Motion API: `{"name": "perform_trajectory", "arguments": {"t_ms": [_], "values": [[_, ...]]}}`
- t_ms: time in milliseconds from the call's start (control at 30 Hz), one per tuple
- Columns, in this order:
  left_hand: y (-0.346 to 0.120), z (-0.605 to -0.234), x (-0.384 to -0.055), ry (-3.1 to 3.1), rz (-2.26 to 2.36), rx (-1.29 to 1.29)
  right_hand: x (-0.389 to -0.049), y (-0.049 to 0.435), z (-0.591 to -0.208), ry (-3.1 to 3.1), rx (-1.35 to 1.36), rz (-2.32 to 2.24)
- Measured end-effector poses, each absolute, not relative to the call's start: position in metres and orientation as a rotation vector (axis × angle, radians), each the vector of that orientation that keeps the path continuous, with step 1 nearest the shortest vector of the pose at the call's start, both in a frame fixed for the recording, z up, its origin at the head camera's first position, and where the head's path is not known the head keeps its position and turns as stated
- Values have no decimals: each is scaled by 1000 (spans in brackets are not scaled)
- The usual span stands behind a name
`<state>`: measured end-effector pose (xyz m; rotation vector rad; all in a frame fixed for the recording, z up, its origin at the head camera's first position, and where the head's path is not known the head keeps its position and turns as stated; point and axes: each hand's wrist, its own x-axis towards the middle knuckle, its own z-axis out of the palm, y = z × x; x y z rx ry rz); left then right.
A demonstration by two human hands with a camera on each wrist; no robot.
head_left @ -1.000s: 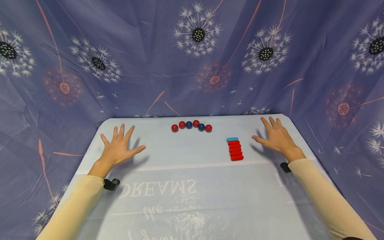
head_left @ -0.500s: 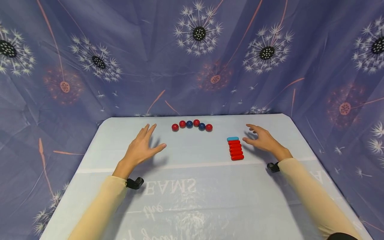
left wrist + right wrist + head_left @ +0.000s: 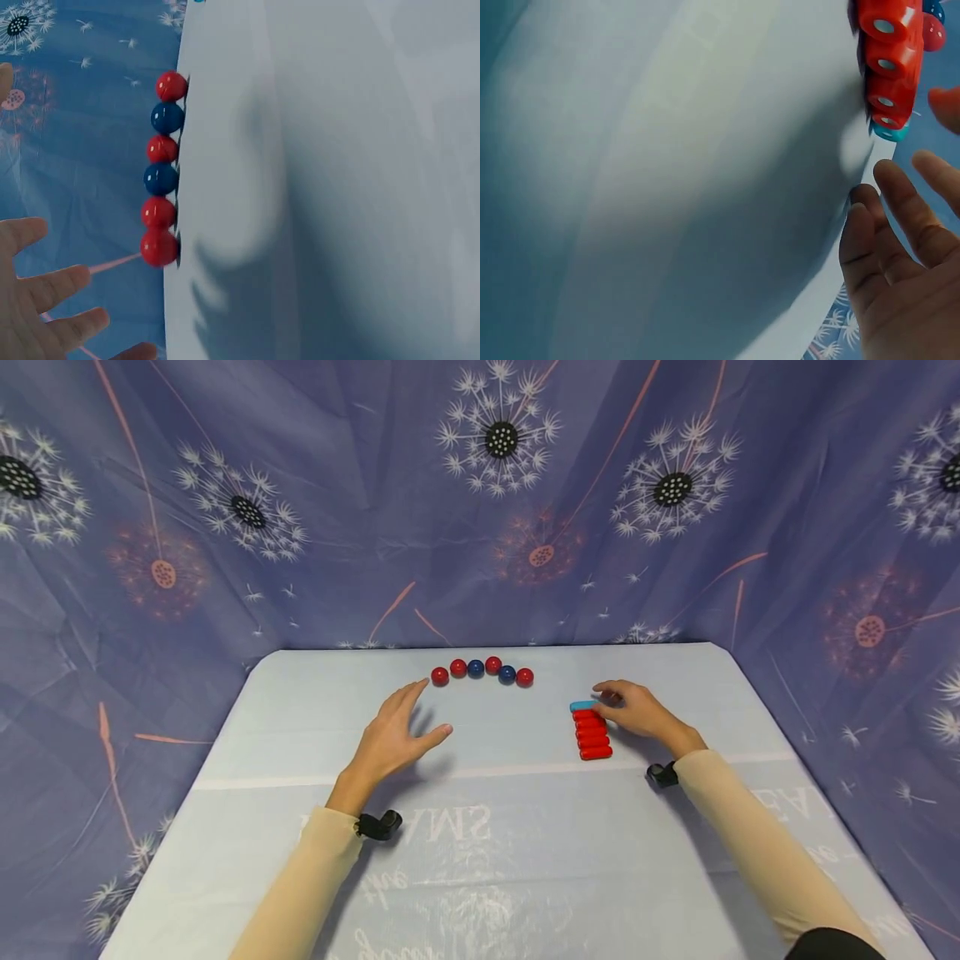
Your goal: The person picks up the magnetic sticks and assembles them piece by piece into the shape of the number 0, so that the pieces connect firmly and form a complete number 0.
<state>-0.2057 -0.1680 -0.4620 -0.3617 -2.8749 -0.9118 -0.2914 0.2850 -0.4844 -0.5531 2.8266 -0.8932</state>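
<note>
Blue and red balls lie in a zigzag row near the table's far edge, among them a red ball point(image 3: 440, 677) at the left end and a blue ball point(image 3: 507, 675). My left hand point(image 3: 390, 739) hovers just in front of that left end, fingers spread, touching nothing. To the right, a column of several red cylinders point(image 3: 594, 741) lies side by side, headed by one light blue cylinder point(image 3: 582, 705). Over the blue cylinder's right end reaches my right hand point(image 3: 633, 708), thumb and fingers apart. The right wrist view shows these fingertips point(image 3: 889, 172) away from the blue cylinder point(image 3: 890, 132).
A white cloth with faint mirrored lettering covers the table point(image 3: 480, 877). Behind it and at both sides hangs a purple curtain point(image 3: 375, 510) printed with dandelions. Each wrist wears a black strap, such as the left strap point(image 3: 378, 825).
The left hand has moved right, toward the balls. My right hand has come left to the blue cylinder, its fingers drawing closer together. The balls and cylinders lie as before.
</note>
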Motion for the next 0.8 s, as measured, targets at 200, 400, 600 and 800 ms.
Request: {"name": "perform_trajectory", "arguments": {"t_ms": [200, 400, 600, 800], "values": [[-146, -468, -207, -2880, -952, -388, -296, 282, -489, 2832, -589, -876], [-114, -470, -214, -2913, -926, -482, -299, 280, -489, 2834, -617, -857], [-79, -470, -223, -2954, -901, -577, -300, 281, -488, 2839, -643, -839], [-47, -471, -233, -2970, -786, -700, -303, 280, -487, 2830, -631, -836]]}}
